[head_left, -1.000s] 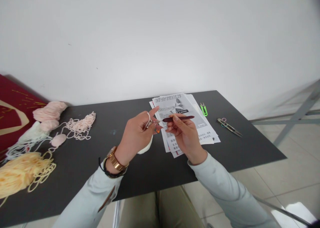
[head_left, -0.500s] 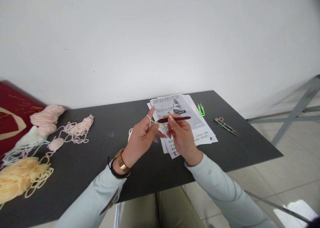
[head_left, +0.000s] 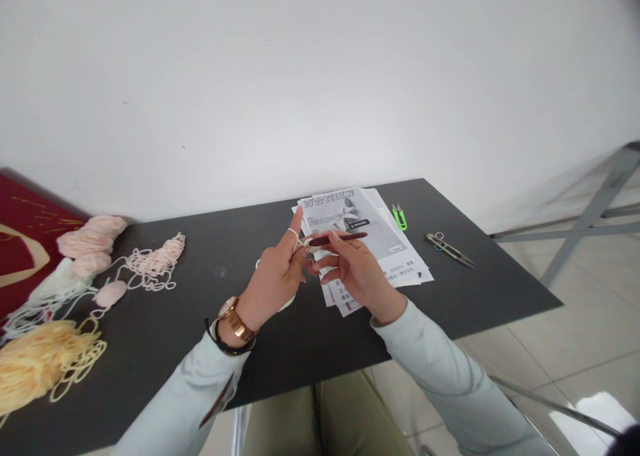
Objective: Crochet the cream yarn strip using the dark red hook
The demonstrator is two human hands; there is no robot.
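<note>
My right hand (head_left: pixel 361 269) is closed on a dark red-brown crochet hook (head_left: pixel 345 238), its tip pointing left toward my other hand. White yarn (head_left: pixel 295 233) loops around the raised index finger of my left hand (head_left: pixel 275 276), whose thumb and other fingers pinch the yarn near the hook's tip. A small piece of white crochet work seems to lie between the fingertips, but they mostly hide it. More white yarn trails below the left palm. Under both hands lie printed paper sheets (head_left: pixel 385 243).
At the left are pink yarn (head_left: pixel 93 236), a loose pink tangle (head_left: pixel 159 261), white yarn (head_left: pixel 55 289), yellow yarn (head_left: pixel 40 359) and a red bag (head_left: pixel 25 223). Green thread snips (head_left: pixel 399 217) and metal snips (head_left: pixel 451 251) lie right of the papers on the black table (head_left: pixel 495 303).
My right hand and the crochet hook have moved slightly left, bringing the hook's tip closer to the yarn on my left index finger. My left hand has shifted a little left.
</note>
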